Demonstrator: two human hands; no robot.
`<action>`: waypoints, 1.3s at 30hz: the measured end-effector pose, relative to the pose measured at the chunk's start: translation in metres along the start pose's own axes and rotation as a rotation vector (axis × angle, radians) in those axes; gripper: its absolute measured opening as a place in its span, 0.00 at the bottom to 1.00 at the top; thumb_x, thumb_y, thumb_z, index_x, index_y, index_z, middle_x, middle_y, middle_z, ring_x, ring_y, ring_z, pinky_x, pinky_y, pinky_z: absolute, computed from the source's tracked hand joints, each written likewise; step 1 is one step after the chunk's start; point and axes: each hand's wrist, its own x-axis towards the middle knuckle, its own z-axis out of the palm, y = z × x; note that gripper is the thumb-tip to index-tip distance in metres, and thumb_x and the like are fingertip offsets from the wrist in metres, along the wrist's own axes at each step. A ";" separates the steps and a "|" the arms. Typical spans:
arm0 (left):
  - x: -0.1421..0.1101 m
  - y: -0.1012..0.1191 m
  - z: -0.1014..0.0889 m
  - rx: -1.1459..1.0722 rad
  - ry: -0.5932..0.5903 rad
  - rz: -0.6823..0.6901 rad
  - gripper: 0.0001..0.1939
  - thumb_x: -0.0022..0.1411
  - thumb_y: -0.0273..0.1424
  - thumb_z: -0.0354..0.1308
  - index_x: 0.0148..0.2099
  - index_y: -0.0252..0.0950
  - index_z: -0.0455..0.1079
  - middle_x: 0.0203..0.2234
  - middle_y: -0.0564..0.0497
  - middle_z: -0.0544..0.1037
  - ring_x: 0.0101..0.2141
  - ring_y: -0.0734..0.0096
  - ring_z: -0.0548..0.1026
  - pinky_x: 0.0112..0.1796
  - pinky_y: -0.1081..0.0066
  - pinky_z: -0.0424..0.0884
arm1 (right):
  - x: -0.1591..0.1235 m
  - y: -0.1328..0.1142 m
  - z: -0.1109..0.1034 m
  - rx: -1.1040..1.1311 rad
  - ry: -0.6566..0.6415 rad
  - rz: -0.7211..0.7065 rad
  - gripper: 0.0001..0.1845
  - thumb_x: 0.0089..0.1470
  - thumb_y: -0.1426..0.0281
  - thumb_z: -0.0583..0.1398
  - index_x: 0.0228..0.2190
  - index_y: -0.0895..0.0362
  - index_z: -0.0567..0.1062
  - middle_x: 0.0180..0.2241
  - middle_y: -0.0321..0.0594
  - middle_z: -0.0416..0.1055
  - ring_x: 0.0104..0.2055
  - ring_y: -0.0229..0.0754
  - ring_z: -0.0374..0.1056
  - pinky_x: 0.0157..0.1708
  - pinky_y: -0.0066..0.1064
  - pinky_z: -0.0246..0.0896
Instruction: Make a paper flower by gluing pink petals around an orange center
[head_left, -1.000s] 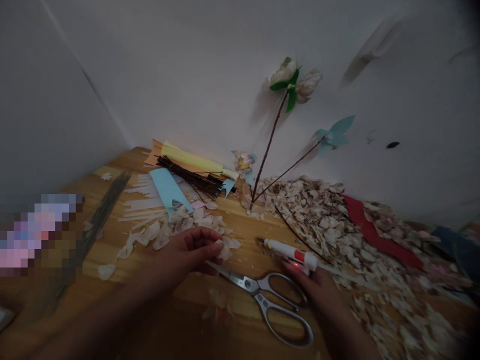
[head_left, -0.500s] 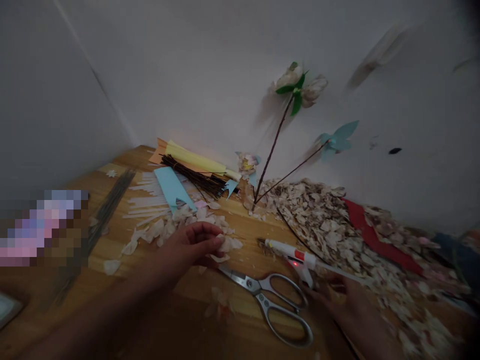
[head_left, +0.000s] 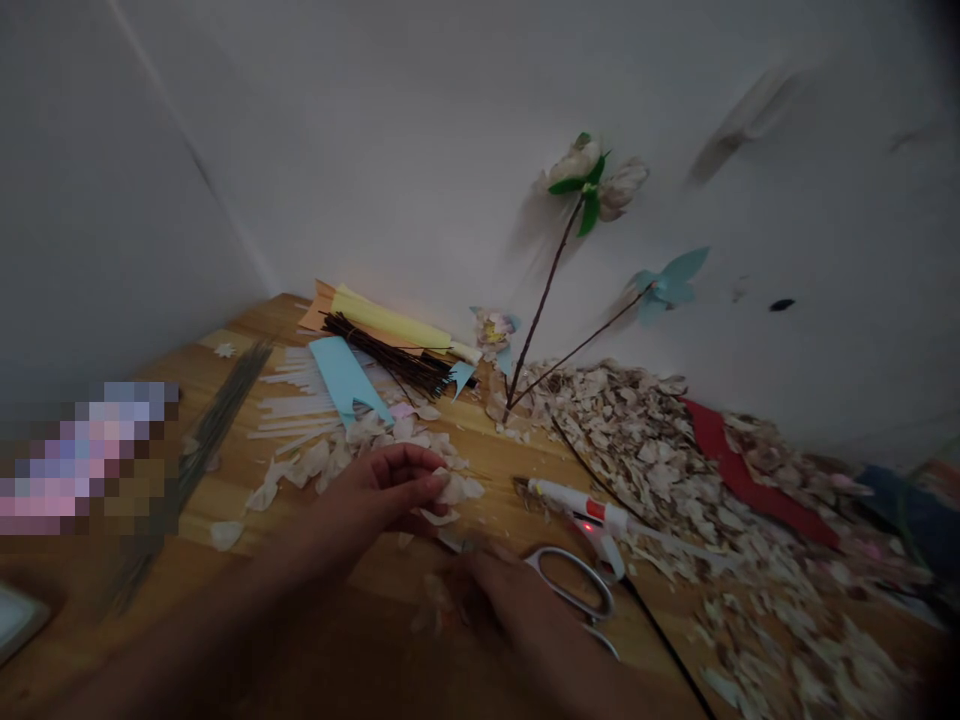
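Observation:
My left hand (head_left: 397, 490) is closed in a pinch on pale, translucent flower petals (head_left: 459, 488), held just above the wooden table. My right hand (head_left: 510, 600) lies across the metal scissors (head_left: 570, 580), covering much of their blades and pivot; its fingertips are blurred and dark. Close to those fingertips is a small pale petal cluster (head_left: 431, 605) with an orange middle, partly hidden. Standing on the table just right of the scissors is a white hot glue gun (head_left: 577, 503) with a red light on, touched by neither hand.
Heaps of dried petals (head_left: 645, 430) cover the right side, with a red strip (head_left: 739, 480) over them. A flower stem (head_left: 544, 300) leans on the wall. Behind my left hand lie blue paper (head_left: 345, 375), dark sticks (head_left: 390, 355) and glue sticks (head_left: 292, 405). Thin wires (head_left: 217, 420) lie left.
My right hand has let go of the glue gun, drawn back to the right, then moved left over the scissors. My left hand keeps its pinch on the petals.

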 end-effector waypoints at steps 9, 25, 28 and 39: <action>-0.002 0.010 -0.004 -0.007 0.051 0.033 0.13 0.44 0.34 0.68 0.32 0.35 0.71 0.22 0.57 0.74 0.25 0.77 0.73 0.24 0.79 0.70 | 0.001 0.016 0.011 0.775 0.349 0.252 0.15 0.37 0.80 0.60 0.26 0.52 0.61 0.25 0.26 0.64 0.25 0.34 0.60 0.24 0.24 0.53; 0.002 0.002 -0.001 0.041 0.054 0.018 0.12 0.45 0.34 0.68 0.31 0.36 0.71 0.22 0.57 0.74 0.24 0.75 0.73 0.24 0.77 0.71 | 0.007 0.008 0.001 1.280 0.750 0.421 0.27 0.32 0.72 0.71 0.34 0.49 0.66 0.24 0.26 0.75 0.22 0.33 0.68 0.21 0.21 0.60; 0.004 -0.002 -0.002 0.045 0.040 0.003 0.14 0.43 0.35 0.69 0.31 0.36 0.71 0.21 0.57 0.75 0.24 0.74 0.74 0.25 0.75 0.72 | 0.008 0.008 -0.002 1.298 0.764 0.422 0.25 0.32 0.70 0.71 0.32 0.49 0.66 0.23 0.25 0.74 0.24 0.34 0.68 0.20 0.21 0.61; 0.006 -0.009 0.002 -0.110 0.051 -0.062 0.21 0.35 0.34 0.73 0.32 0.35 0.70 0.22 0.56 0.79 0.26 0.72 0.78 0.33 0.73 0.73 | 0.008 0.011 -0.001 1.361 0.799 0.470 0.25 0.30 0.69 0.72 0.32 0.51 0.68 0.24 0.29 0.73 0.23 0.35 0.69 0.19 0.22 0.64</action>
